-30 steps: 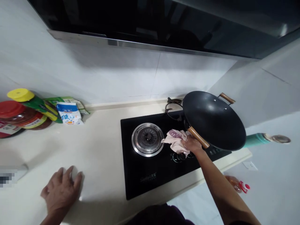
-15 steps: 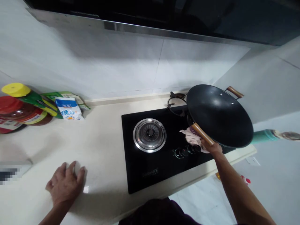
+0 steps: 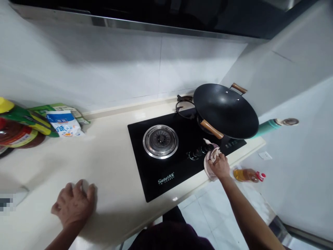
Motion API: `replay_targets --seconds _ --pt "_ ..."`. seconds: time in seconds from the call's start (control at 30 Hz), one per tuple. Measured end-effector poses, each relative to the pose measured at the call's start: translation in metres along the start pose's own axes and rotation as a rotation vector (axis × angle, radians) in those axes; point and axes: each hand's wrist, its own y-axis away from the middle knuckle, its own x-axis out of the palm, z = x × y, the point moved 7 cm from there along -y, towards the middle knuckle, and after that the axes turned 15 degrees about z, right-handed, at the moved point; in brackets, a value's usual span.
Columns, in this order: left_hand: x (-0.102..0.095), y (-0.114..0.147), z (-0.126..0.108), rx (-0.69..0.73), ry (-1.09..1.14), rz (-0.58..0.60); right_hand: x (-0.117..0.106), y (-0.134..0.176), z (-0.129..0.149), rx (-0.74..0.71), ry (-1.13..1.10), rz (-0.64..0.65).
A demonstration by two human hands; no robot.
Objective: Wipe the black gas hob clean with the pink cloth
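Note:
My right hand [image 3: 220, 166] grips a pale pinkish cloth [image 3: 210, 166] at the front edge of the black gas stove [image 3: 166, 166], just right of the control knobs [image 3: 199, 151]. Part of the cloth hangs over the stove's edge onto the counter's front. Above that hand a black wok [image 3: 226, 111] with wooden handles sits tilted over the right burner. The left burner [image 3: 160, 140] is bare, with a shiny metal ring. My left hand [image 3: 75, 203] rests on the pale counter [image 3: 111, 166] with its fingers spread, holding nothing.
A pot support [image 3: 185, 106] leans at the wall behind the stove. Bottles [image 3: 22, 133] and a white-blue packet [image 3: 64, 123] are at the left. A green cylinder [image 3: 266, 127] is beyond the wok, an oil bottle [image 3: 247, 175] below the counter. The range hood [image 3: 145, 26] hangs overhead.
My right hand has moved from under the wok's near handle toward the stove's front edge, bringing the cloth along. The view has shifted right. My left hand stays on the counter.

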Motion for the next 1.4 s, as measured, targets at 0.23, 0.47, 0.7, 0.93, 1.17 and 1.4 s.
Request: replay_targets --seconds 0.23,0.47,0.7,0.93,1.17,1.4 --pt "-0.009 0.006 -0.008 0.051 0.032 0.001 0.029 0.086 0.112 -0.152 0.001 0.081" --pt "-0.014 0.014 -0.01 0.083 0.058 -0.022 0.036 0.141 0.206 -0.386 -0.111 0.081" --pt "-0.011 0.012 -0.005 0.08 0.052 -0.028 0.033 0.111 0.188 -0.489 -0.961 0.304" --pt "-0.005 0.009 0.001 0.047 0.019 -0.031 0.001 0.052 0.142 -0.434 -0.87 0.149" --pt "-0.004 0.007 0.0 0.023 -0.02 -0.013 -0.029 0.069 0.121 -0.445 -0.497 -0.251" --pt "-0.004 0.004 0.003 0.01 0.0 0.018 0.013 0.068 0.193 -0.402 -0.133 -0.026"
